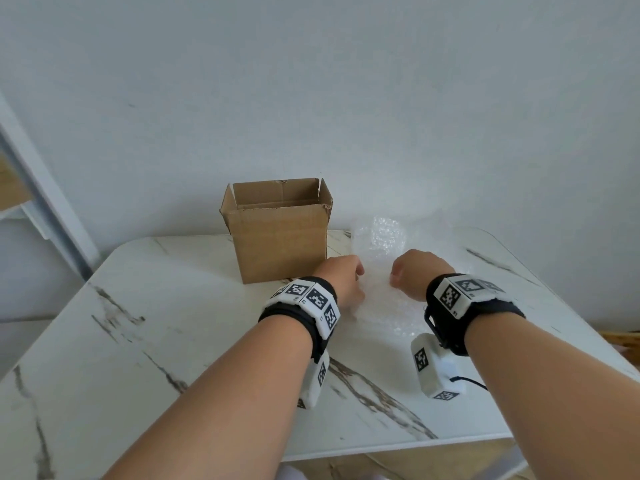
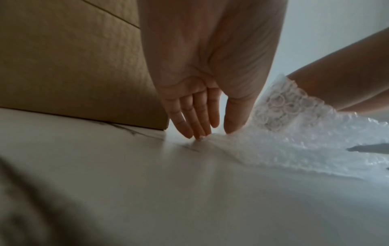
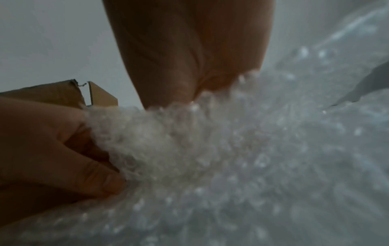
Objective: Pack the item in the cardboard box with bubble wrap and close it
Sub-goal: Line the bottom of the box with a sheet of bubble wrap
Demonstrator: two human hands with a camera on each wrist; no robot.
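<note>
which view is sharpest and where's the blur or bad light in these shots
Head view: sharpest and evenly lit, though the clear bubble wrap nearly vanishes against the white table. Left wrist view: dim, left hand fairly crisp, near corner smeared. Right wrist view: darkest and softest, right hand and wrap blurred, cardboard box just recognisable.

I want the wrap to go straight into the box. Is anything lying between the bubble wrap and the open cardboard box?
Nothing visible: the bubble wrap lies just right of the cardboard box, whose flaps stand open.
</note>
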